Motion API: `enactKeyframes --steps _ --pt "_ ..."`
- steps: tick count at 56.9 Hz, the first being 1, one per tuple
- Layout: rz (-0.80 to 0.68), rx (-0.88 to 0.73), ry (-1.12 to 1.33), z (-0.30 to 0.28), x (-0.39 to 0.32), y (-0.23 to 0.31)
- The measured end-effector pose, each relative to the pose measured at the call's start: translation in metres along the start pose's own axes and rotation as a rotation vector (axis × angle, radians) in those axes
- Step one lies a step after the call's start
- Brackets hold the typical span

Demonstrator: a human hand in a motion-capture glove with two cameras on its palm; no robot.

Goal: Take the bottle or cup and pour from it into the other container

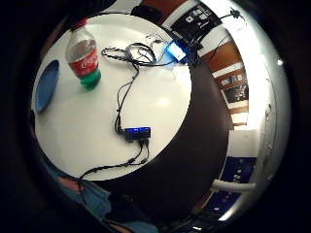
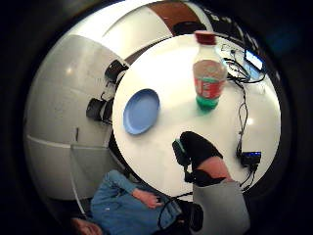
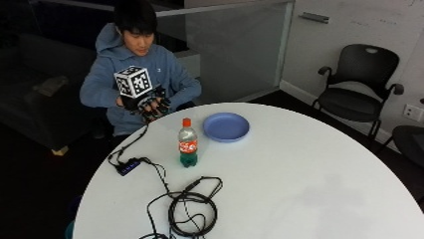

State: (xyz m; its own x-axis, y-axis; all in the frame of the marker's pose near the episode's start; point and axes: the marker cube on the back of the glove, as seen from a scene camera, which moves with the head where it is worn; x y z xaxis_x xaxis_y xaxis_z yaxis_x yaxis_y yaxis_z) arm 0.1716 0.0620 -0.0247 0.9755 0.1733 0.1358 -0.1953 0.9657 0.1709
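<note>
- The bottle stands upright on the round white surface, red cap on, red label round its middle and green at its base; no hand touches it.
- Just beside the bottle, toward the far rim of the surface, lies a blue plate, flat and apart from the bottle, with bare white surface showing between them.
- The grip, the gloved right hand, is raised in front of the person's chest, beyond the edge of the surface nearest the person and well apart from the bottle. Its fingers hang spread and relaxed and hold nothing; the bare hand is close against it.
- On the other side of the bottle from the plate, a small black hub with blue lights sits near the rim of the surface, its cable running past the bottle to a coil of black cables near the bottom edge of the outside view.
- From the bottle across to the side away from the hub, the surface is a wide bare stretch out to its curved rim.
- Black chairs stand well apart from the bottle, off the surface, by the wall.
</note>
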Motion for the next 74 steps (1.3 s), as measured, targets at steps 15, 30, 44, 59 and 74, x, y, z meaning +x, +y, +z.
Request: enactKeyframes --steps 15,30,44,59,74 --pt "0.052 0.082 -0.229 -0.008 0.055 0.002" --pt "0.128 0.109 -0.519 -0.006 0.091 -0.012" --pt "0.104 0.124 -0.758 0.013 0.088 -0.026" --pt "0.076 0.093 -0.846 0.043 0.073 -0.052" --pt "0.048 0.055 -1.041 0.079 0.043 -0.081"
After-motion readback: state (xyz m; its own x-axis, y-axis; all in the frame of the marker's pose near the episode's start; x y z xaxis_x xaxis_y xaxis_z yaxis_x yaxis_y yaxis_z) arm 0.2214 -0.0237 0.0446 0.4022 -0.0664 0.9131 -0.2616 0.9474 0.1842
